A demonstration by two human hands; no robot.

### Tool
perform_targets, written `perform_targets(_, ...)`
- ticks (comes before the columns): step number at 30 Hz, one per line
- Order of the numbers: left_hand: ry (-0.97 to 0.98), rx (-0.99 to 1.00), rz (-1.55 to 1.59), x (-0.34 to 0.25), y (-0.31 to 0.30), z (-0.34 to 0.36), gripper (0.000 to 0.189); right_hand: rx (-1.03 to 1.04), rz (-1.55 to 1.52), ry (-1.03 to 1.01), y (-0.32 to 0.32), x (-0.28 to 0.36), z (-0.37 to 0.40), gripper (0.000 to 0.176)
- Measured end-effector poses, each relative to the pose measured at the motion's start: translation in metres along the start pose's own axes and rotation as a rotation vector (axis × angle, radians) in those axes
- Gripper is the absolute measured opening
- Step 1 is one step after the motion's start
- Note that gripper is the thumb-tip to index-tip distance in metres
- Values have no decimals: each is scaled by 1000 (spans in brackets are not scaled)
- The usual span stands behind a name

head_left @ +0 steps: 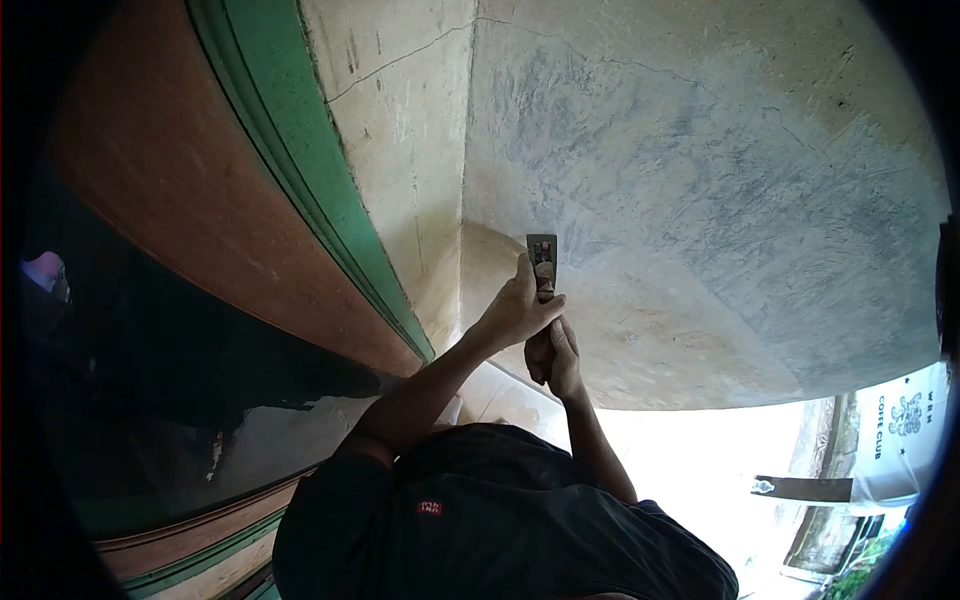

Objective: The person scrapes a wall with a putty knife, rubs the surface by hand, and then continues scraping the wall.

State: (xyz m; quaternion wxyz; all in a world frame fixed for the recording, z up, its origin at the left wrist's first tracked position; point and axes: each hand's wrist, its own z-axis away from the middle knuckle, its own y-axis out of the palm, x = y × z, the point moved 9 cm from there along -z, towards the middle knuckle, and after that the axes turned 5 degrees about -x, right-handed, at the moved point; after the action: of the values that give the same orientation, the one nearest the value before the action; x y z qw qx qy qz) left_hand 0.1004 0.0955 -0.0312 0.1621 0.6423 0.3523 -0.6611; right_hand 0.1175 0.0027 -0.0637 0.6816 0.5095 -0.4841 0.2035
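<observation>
A narrow, dark scraper-like tool (541, 246) with a rectangular head stands against the wall (690, 210), close to the inside corner. Its exact kind is hard to make out. My left hand (520, 305) is closed around the tool just below its head, with the thumb side along its edge. Lower down, my right hand (556, 358) is wrapped around the handle end. The hands sit one above the other and nearly touch. Grey, streaky patches cover much of the wall above and right of the tool, with paler cream areas near the corner and below.
To the left runs a green and brown frame (310, 170) beside a dark opening or pane. A thin crack (400, 62) crosses the upper wall. At lower right hangs a white printed sheet (900, 430) by a bright outdoor area. My dark shirt (480, 520) fills the bottom.
</observation>
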Motion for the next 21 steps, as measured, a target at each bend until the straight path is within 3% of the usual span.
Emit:
perform_targets(5, 157, 68, -29, -1, 15, -2, 46, -153, 306, 31, -21, -9, 7, 38)
perform_targets(7, -73, 55, -155, 9, 14, -4, 45, -151, 341, -35, -18, -7, -1, 40)
perform_targets(11, -79, 4, -235, 6, 6, -3, 43, -202, 355, 46, -16, -15, 0, 37)
perform_targets(16, -131, -48, -72, 10, 12, 2, 42, -165, 358, 72, -22, -10, 5, 38)
perform_targets(19, -88, -193, 40, 5, -2, -10, 36, -196, 408, 111, -15, 11, -14, 35)
perform_targets(21, -109, -210, 166, 13, -6, -19, 34, -90, 527, -48, 0, 27, -32, 33)
